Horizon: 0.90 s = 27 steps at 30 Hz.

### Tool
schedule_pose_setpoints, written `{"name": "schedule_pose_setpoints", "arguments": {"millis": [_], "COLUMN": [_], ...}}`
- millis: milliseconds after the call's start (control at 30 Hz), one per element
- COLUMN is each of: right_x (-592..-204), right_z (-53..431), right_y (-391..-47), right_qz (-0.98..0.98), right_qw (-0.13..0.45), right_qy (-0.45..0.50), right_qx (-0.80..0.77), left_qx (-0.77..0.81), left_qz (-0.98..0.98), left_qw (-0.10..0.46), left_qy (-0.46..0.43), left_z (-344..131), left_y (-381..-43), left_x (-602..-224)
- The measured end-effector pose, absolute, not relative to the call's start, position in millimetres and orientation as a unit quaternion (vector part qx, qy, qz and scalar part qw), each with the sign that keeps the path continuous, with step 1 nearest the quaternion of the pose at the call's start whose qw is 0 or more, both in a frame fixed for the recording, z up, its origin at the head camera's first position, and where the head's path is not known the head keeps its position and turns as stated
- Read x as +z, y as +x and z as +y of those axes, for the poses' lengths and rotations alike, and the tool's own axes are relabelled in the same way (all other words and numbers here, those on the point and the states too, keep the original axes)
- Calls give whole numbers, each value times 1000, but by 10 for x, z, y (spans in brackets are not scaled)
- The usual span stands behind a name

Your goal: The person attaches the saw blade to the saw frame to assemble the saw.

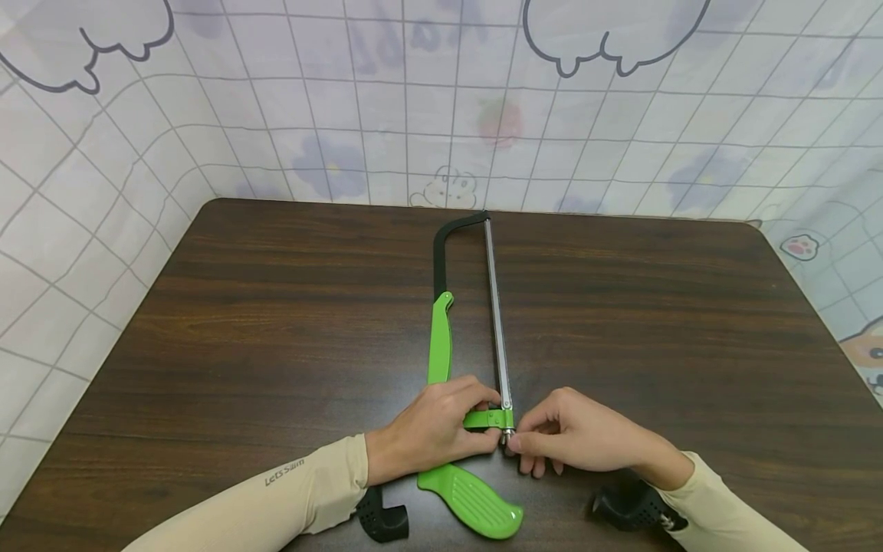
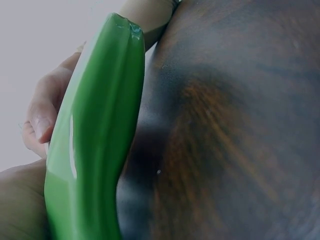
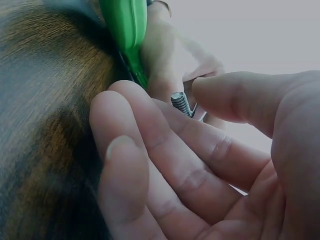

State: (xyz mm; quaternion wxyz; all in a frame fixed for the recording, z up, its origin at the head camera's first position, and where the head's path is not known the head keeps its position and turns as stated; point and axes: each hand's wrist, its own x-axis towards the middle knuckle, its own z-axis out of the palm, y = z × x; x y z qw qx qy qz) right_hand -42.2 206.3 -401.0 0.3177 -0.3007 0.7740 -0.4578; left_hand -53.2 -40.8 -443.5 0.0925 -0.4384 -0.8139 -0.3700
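A hacksaw with a green frame [image 1: 440, 345], a black front arm [image 1: 440, 257] and a silver blade [image 1: 495, 314] lies on the dark wooden table, its green handle [image 1: 472, 502] toward me. My left hand [image 1: 434, 425] reaches across the frame and grips it around the short green blade holder [image 1: 488, 418]. At the holder's near end, thumb and forefinger of my right hand [image 1: 586, 433] pinch the small metal wing nut [image 1: 507, 437]. The right wrist view shows the threaded end of a screw [image 3: 180, 102] between them. In the left wrist view the green handle [image 2: 95, 140] hides much of the left hand.
Black wrist-worn camera mounts [image 1: 382, 521] sit under both wrists, close to the tabletop [image 1: 276, 322]. Behind the table's far edge hangs a white gridded curtain [image 1: 386, 115] with cartoon prints, which also runs down both sides.
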Motion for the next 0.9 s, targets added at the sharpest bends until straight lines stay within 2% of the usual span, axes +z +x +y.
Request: {"name": "schedule_pose_setpoints", "arguments": {"millis": [900], "right_x": [-4040], "right_z": [2075], "right_y": [-426], "right_qz": [749], "right_qw": [344], "right_qy": [-299], "right_qx": [-481], "left_qx": [-347], "left_qz": [-819], "left_qw": [91], "left_qy": [-448], "left_z": [-423], "left_y": [-543], "left_x": [-4448]}}
